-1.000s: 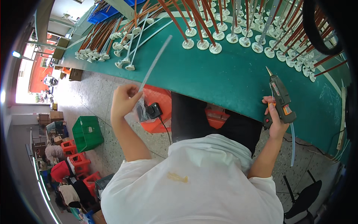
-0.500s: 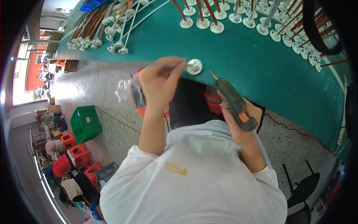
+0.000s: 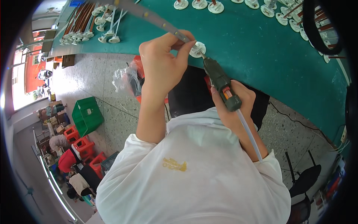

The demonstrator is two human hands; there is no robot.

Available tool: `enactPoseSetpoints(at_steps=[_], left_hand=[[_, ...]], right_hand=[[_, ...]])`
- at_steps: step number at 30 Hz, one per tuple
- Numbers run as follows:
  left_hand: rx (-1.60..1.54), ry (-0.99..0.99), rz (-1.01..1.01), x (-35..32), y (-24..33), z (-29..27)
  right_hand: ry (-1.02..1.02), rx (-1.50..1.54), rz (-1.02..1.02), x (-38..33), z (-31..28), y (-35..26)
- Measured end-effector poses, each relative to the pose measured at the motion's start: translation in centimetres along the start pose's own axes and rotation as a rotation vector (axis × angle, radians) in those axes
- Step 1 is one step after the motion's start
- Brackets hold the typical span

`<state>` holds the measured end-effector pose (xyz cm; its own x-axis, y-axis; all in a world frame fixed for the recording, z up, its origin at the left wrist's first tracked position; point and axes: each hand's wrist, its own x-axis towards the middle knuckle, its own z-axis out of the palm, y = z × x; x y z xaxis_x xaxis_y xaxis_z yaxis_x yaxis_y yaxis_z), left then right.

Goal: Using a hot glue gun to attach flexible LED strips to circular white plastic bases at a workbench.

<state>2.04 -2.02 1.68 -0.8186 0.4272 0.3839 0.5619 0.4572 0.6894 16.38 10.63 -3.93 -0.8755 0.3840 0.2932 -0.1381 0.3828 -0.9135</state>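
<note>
My left hand (image 3: 164, 59) is closed in a pinch on the end of a long grey strip (image 3: 153, 19) dotted with small yellow squares, like an LED strip. The strip slants away to the upper left and leaves the picture. Just right of my fingertips, a white round disc (image 3: 198, 48) lies on the green table near its edge. My right hand (image 3: 235, 102) is wrapped round a dark green hot glue gun (image 3: 218, 76). The nozzle tip is at the disc's near edge; I cannot tell whether it touches. A pale glue stick (image 3: 249, 133) sticks out of the gun's back.
On the green table (image 3: 261, 67) stand several white discs with brown rods (image 3: 215, 6) at the far side and right. A bundle of rods with white ends (image 3: 80, 26) lies far left. Below are a black chair seat (image 3: 184, 93), a green crate (image 3: 87, 115) and red stools (image 3: 84, 145).
The glue gun has moved up and left, its nozzle now at the disc. My left hand has risen slightly, and the grey strip in it shows clearly. The view has shifted somewhat.
</note>
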Motion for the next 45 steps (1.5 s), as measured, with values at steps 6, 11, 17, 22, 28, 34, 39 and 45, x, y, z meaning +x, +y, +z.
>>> enactPoseSetpoints(at_steps=[6, 11, 17, 22, 28, 34, 39, 45], left_hand=[[0.025, -0.057, 0.043, 0.6, -0.1, 0.0], [0.009, -0.047, 0.041, 0.5, -0.2, 0.0], [-0.001, -0.058, 0.024, 0.6, -0.1, -0.1], [-0.03, -0.048, 0.034, 0.6, -0.4, 0.0], [-0.034, -0.055, 0.02, 0.6, -0.5, 0.0], [-0.034, -0.052, 0.022, 0.6, -0.5, 0.0], [-0.04, -0.047, 0.031, 0.6, -0.5, -0.1], [-0.024, -0.05, 0.018, 0.7, -0.4, -0.1]], right_hand=[[0.025, -0.052, -0.015, 0.6, 0.3, -0.3], [0.024, -0.034, 0.013, 0.3, 0.5, -0.4], [0.014, -0.029, -0.013, 0.2, 0.4, -0.7], [0.001, -0.041, 0.033, 0.1, 0.8, 0.0], [0.002, -0.078, 0.005, 0.1, 1.1, 0.2], [-0.013, -0.098, -0.02, 0.3, 0.9, 0.1], [-0.008, -0.105, -0.053, 0.3, 1.0, 0.2], [-0.042, -0.137, -0.043, 0.1, 0.8, 0.3]])
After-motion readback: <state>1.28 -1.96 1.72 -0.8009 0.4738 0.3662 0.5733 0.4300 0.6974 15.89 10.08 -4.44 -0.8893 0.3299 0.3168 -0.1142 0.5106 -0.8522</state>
